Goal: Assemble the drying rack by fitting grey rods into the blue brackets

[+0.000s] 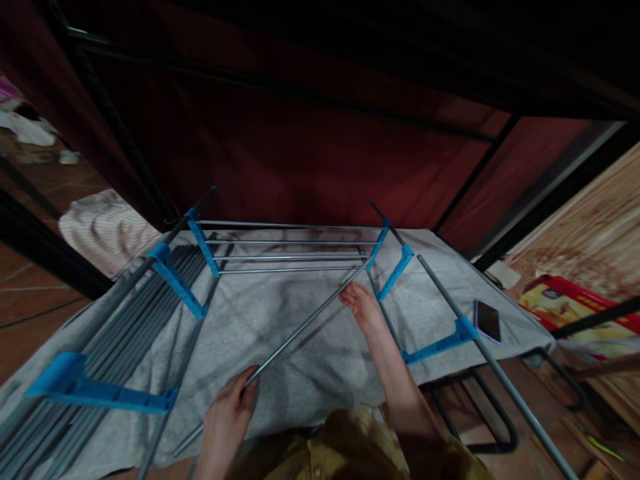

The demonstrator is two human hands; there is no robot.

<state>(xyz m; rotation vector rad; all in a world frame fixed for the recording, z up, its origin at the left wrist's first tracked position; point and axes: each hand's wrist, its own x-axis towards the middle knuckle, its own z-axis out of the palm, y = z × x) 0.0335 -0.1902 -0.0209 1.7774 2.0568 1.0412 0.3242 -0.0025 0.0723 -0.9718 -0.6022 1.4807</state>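
Note:
A long grey metal rod [300, 328] runs diagonally across a grey cloth [280, 347]. My left hand [231, 405] is closed round its near end. My right hand [361, 303] grips the rod near its far end, beside a blue plastic bracket [395, 272]. A partly built rack stands around them: grey rails [285, 257] span between blue brackets [204, 248] at the back, and long side poles [493, 370] carry more blue brackets [440, 343].
A bundle of grey rods [125, 313] lies at the left with a blue bracket [95, 393] over it. A phone [487, 321] rests on the cloth's right edge. Black frame bars and dark red fabric [310, 153] rise behind. A red box [575, 307] sits at the right.

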